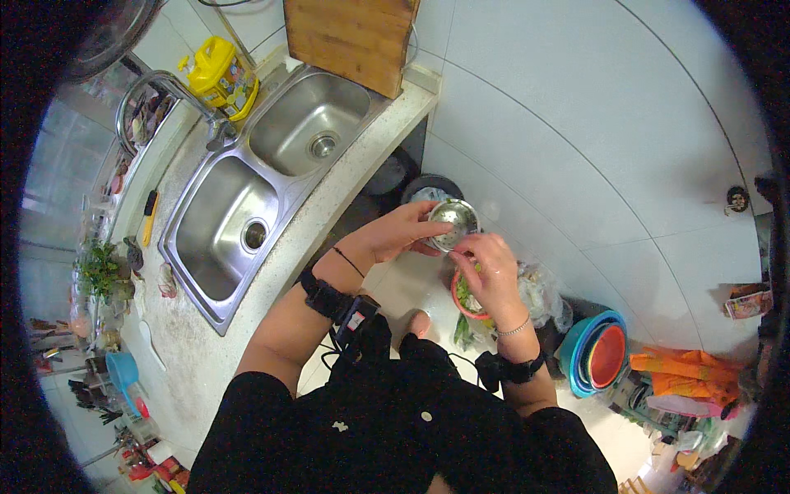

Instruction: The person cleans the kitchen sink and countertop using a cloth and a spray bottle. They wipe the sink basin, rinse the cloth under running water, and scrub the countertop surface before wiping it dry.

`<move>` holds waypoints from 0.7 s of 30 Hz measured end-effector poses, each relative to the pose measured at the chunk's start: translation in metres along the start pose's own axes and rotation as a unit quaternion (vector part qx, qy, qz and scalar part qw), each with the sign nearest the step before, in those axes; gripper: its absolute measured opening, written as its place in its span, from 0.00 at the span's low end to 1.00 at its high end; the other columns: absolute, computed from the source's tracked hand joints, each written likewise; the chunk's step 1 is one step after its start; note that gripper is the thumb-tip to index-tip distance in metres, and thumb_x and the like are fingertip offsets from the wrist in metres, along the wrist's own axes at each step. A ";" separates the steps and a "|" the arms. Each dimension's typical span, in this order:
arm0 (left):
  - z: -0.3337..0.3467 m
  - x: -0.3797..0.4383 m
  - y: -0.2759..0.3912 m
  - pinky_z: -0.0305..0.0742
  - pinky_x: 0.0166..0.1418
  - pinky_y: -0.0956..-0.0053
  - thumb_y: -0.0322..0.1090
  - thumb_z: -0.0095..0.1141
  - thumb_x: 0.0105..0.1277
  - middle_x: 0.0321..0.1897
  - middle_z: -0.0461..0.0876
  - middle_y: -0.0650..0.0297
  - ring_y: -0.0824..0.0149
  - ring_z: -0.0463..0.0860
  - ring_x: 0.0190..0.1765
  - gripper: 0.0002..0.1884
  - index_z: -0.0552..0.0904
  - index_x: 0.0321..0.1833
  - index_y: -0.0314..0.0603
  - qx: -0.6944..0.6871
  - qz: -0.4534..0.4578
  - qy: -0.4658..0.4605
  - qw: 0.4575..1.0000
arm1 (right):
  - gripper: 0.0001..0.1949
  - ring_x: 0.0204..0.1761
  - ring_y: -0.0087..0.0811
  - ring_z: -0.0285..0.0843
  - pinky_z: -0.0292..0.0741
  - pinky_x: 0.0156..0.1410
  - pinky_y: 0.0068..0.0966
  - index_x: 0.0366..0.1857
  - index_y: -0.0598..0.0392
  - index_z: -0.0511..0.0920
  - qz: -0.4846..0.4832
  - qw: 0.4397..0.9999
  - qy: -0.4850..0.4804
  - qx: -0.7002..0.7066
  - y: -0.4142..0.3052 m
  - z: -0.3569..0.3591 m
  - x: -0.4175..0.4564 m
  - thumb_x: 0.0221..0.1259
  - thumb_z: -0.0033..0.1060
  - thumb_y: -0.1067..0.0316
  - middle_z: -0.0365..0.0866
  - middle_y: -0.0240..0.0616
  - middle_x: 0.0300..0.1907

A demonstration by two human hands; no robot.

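Note:
A small round metal sink strainer [458,217] with holes is held up in my left hand [404,230], thumb over its rim and fingers beneath. Specks of green residue seem to cling to its edge. Bent fingers of my right hand [492,272] meet the strainer's lower rim; whether they pinch something there is too small to tell. Beneath the right hand, a red-orange basket [460,302] of green leafy scraps stands on the floor. A black bin [453,182] with a bag in it sits behind the strainer.
To the left is a steel double sink [290,180] with a curved faucet [166,77]. A wooden board [349,43] leans at the far counter end, near a yellow jug [217,74]. A yellow-handled brush [149,219] lies on the counter. Nested basins [605,355] stand right.

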State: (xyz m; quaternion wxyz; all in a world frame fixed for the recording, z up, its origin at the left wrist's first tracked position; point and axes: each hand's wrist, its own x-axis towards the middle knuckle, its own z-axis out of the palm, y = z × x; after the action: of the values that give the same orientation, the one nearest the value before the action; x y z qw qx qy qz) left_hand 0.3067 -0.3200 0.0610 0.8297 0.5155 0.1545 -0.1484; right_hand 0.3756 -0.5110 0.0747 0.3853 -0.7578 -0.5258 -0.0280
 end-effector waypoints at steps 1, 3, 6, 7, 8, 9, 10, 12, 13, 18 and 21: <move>-0.002 0.003 0.001 0.78 0.46 0.76 0.38 0.59 0.62 0.48 0.77 0.67 0.74 0.76 0.50 0.26 0.69 0.62 0.42 0.007 0.011 -0.004 1.000 | 0.07 0.39 0.42 0.77 0.74 0.45 0.33 0.33 0.57 0.77 0.010 0.999 0.012 0.036 0.000 -0.001 0.000 0.51 0.64 0.71 0.79 0.40 0.39; -0.004 0.008 0.007 0.78 0.45 0.77 0.36 0.60 0.61 0.47 0.78 0.67 0.74 0.77 0.48 0.26 0.69 0.62 0.40 0.023 0.030 -0.015 0.999 | 0.07 0.40 0.41 0.77 0.75 0.46 0.31 0.34 0.57 0.77 0.035 0.993 0.039 0.106 0.000 -0.004 -0.002 0.53 0.63 0.72 0.80 0.41 0.42; 0.007 0.016 0.023 0.78 0.44 0.78 0.33 0.61 0.57 0.47 0.78 0.65 0.74 0.79 0.46 0.28 0.69 0.61 0.39 0.084 0.055 -0.008 0.995 | 0.15 0.36 0.29 0.79 0.76 0.40 0.26 0.48 0.55 0.76 0.138 0.979 0.093 0.115 0.014 -0.025 -0.004 0.56 0.62 0.70 0.79 0.41 0.48; 0.011 0.021 0.028 0.77 0.43 0.78 0.32 0.61 0.56 0.47 0.78 0.65 0.74 0.78 0.46 0.28 0.69 0.61 0.39 0.107 0.064 -0.024 0.992 | 0.18 0.34 0.27 0.79 0.76 0.38 0.26 0.52 0.54 0.74 0.175 0.972 0.103 0.121 0.019 -0.033 -0.003 0.56 0.63 0.69 0.79 0.42 0.49; 0.015 0.030 0.029 0.76 0.51 0.75 0.29 0.60 0.56 0.50 0.77 0.60 0.71 0.78 0.49 0.29 0.67 0.62 0.34 0.132 0.071 -0.025 0.988 | 0.21 0.34 0.28 0.78 0.76 0.38 0.26 0.54 0.53 0.72 0.196 0.969 0.094 0.120 0.025 -0.037 -0.003 0.55 0.64 0.67 0.79 0.43 0.48; 0.010 0.035 0.023 0.76 0.51 0.74 0.28 0.61 0.56 0.51 0.77 0.59 0.70 0.78 0.50 0.30 0.67 0.63 0.33 0.158 0.098 -0.005 0.982 | 0.24 0.34 0.28 0.78 0.76 0.38 0.27 0.56 0.53 0.70 0.210 0.966 0.078 0.129 0.033 -0.032 0.001 0.54 0.64 0.66 0.79 0.45 0.47; 0.010 0.045 0.018 0.75 0.52 0.74 0.27 0.61 0.55 0.51 0.76 0.58 0.70 0.78 0.51 0.31 0.66 0.63 0.33 0.185 0.125 0.008 0.975 | 0.27 0.33 0.29 0.78 0.76 0.38 0.27 0.59 0.52 0.68 0.226 0.963 0.066 0.133 0.040 -0.030 0.002 0.54 0.65 0.65 0.79 0.46 0.47; 0.013 0.062 0.012 0.73 0.55 0.73 0.27 0.63 0.52 0.52 0.75 0.56 0.68 0.76 0.52 0.34 0.64 0.64 0.31 0.238 0.168 0.013 0.956 | 0.29 0.37 0.34 0.80 0.76 0.42 0.30 0.61 0.53 0.66 0.248 0.958 0.035 0.139 0.061 -0.016 -0.001 0.52 0.66 0.64 0.79 0.48 0.46; 0.022 0.066 0.015 0.72 0.56 0.73 0.27 0.64 0.52 0.51 0.75 0.56 0.68 0.76 0.52 0.35 0.64 0.64 0.31 0.261 0.174 0.010 0.949 | 0.31 0.39 0.37 0.80 0.76 0.44 0.31 0.61 0.53 0.65 0.260 0.955 0.021 0.141 0.069 -0.011 -0.002 0.51 0.66 0.64 0.79 0.49 0.45; 0.069 0.065 0.030 0.71 0.55 0.75 0.30 0.65 0.51 0.49 0.75 0.57 0.69 0.75 0.50 0.38 0.62 0.65 0.31 0.357 0.160 -0.005 0.920 | 0.21 0.48 0.50 0.77 0.73 0.51 0.36 0.49 0.59 0.72 0.245 0.950 0.136 0.141 0.101 -0.002 -0.009 0.45 0.61 0.74 0.79 0.53 0.43; 0.078 0.072 0.022 0.74 0.53 0.75 0.30 0.64 0.52 0.49 0.75 0.57 0.69 0.76 0.49 0.38 0.62 0.66 0.32 0.261 0.091 -0.045 0.960 | 0.15 0.44 0.52 0.78 0.74 0.47 0.37 0.42 0.61 0.75 0.270 0.949 0.114 0.118 0.106 -0.013 -0.017 0.46 0.59 0.74 0.80 0.54 0.37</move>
State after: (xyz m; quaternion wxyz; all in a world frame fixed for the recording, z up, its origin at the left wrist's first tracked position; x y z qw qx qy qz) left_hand 0.3897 -0.3871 0.0823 0.6823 0.7188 0.0257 -0.1308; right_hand 0.4598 -0.5481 0.0175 0.5225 -0.8122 -0.2539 0.0534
